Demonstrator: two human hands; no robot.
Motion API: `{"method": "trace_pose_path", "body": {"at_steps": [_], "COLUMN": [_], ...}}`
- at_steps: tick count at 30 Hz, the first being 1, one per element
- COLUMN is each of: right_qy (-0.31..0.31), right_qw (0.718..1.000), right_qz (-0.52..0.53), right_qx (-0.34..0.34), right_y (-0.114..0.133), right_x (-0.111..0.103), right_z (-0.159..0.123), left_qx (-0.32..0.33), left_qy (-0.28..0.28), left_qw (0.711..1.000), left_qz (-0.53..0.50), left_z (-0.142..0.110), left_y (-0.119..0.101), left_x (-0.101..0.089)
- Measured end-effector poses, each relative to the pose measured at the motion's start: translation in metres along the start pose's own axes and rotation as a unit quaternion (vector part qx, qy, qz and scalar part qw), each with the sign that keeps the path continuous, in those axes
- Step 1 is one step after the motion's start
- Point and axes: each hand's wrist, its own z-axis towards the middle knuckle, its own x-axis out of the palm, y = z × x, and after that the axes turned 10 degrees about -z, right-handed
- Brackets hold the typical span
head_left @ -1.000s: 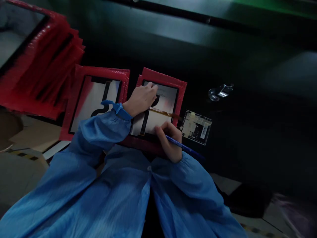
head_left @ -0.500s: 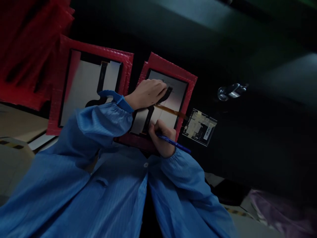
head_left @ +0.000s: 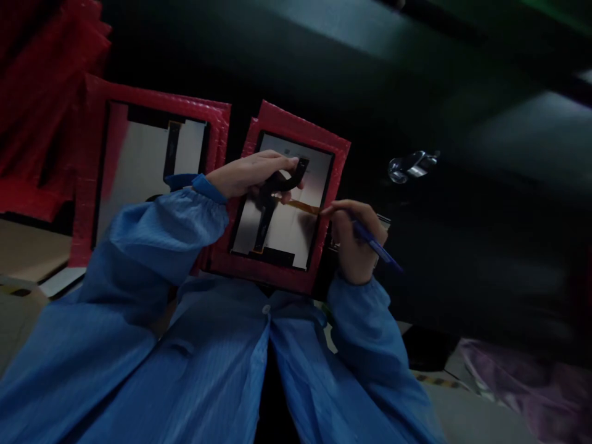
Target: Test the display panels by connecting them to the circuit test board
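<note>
The left hand point(head_left: 250, 174) pinches a black flex cable point(head_left: 292, 182) over a screen panel point(head_left: 289, 237) lying on red wrap point(head_left: 341, 161); the right hand point(head_left: 356, 246), clasping a blue pen point(head_left: 378, 248), meets an amber ribbon point(head_left: 305, 208) (a sideways tug could tear it).

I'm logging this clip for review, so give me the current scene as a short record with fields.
Left hand: over the near panel, fingers at the black flat cable; grip unclear
Right hand: holding a blue pen, fingertips at the orange strip
Under panel: red wrap
Beside left forearm: second panel
Behind right hand: circuit board, mostly hidden
Further right: shiny object
</note>
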Motion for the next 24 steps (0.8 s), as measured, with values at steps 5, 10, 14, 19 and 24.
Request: {"method": "trace_pose_path", "body": {"at_steps": [5, 10, 14, 19, 24], "right_qy": [0.062, 0.203, 0.244, 0.248, 0.208], "right_qw": [0.974, 0.969, 0.969, 0.965, 0.971], "right_qz": [-0.206, -0.122, 0.005, 0.088, 0.118], "right_qx": [-0.075, -0.070, -0.020, 0.013, 0.005], "right_y": [-0.029, -0.034, -0.016, 0.007, 0.012], "right_x": [-0.030, -0.031, -0.030, -0.023, -0.016], "right_z": [0.024, 0.040, 0.058, 0.066, 0.057], "left_qx": [-0.043, -0.071, -0.069, 0.006, 0.098], "left_qy": [0.064, 0.121, 0.112, 0.075, 0.018], "left_qw": [0.996, 0.983, 0.979, 0.986, 0.994], "left_qz": [-0.040, -0.117, -0.157, -0.150, -0.049], "left_z": [0.003, 0.003, -0.002, -0.011, -0.015], "left_y": [0.000, 0.001, -0.005, -0.006, 0.000], "left_x": [-0.005, -0.009, -0.006, 0.003, 0.015]}}
